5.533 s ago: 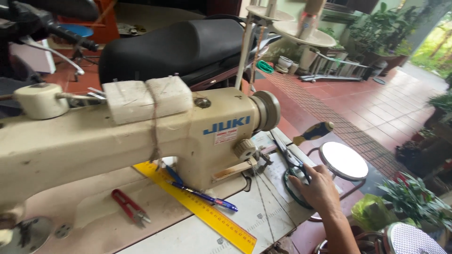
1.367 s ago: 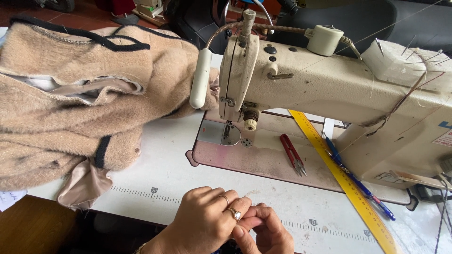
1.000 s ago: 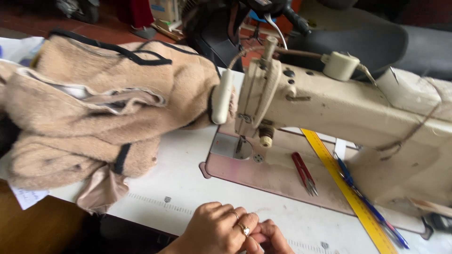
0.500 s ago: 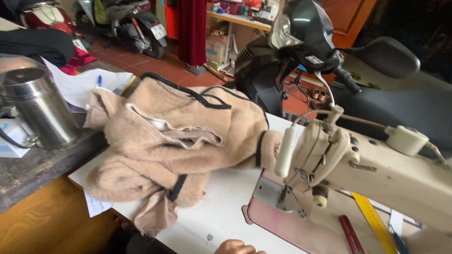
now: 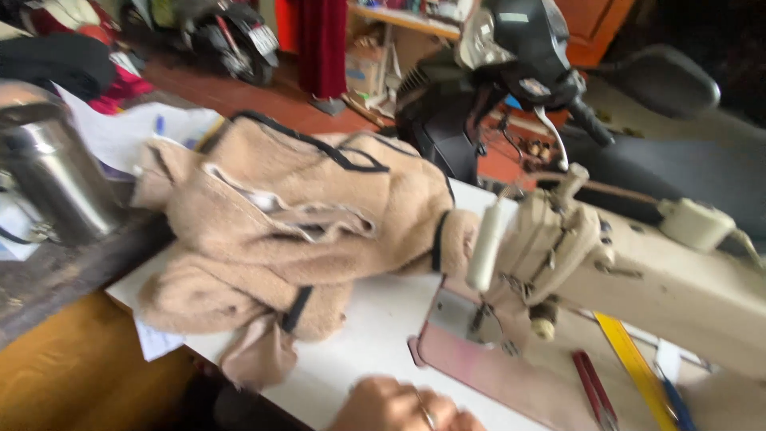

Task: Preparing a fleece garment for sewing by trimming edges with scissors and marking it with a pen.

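At the bottom edge, only the top of a hand (image 5: 391, 405) shows, knuckles curled and a ring on one finger; which hand it is, and whether it grasps anything, cannot be told, since the frame cuts it off. A second hand may be tucked just beside it at the right, but the blur hides it. The knuckles rest at the near rim of the white surface (image 5: 375, 351).

Just beyond them, to the right, lies the pinkish base plate (image 5: 479, 375) of a cream sewing machine (image 5: 638, 271), whose needle head (image 5: 519, 263) stands over the plate. On the plate's right side lie red-handled snips (image 5: 592, 387), a yellow ruler (image 5: 638, 369) at a slant, and a blue pen (image 5: 674, 403) next to the ruler.

To the left of the machine, a beige fleece garment (image 5: 295, 231) with dark trim lies heaped on the surface, one fold touching the machine's head and a flap hanging over the near edge. White paper (image 5: 155, 343) peeks out beneath it.

Farther left, a steel canister (image 5: 56, 183) stands on a dark wooden ledge (image 5: 64, 271).

Behind the surface stands a black scooter (image 5: 519, 64), its handlebar above the machine. Further back, another motorbike (image 5: 231, 36) is parked on the red tiled floor (image 5: 263, 96), near a red hanging cloth (image 5: 323, 40).
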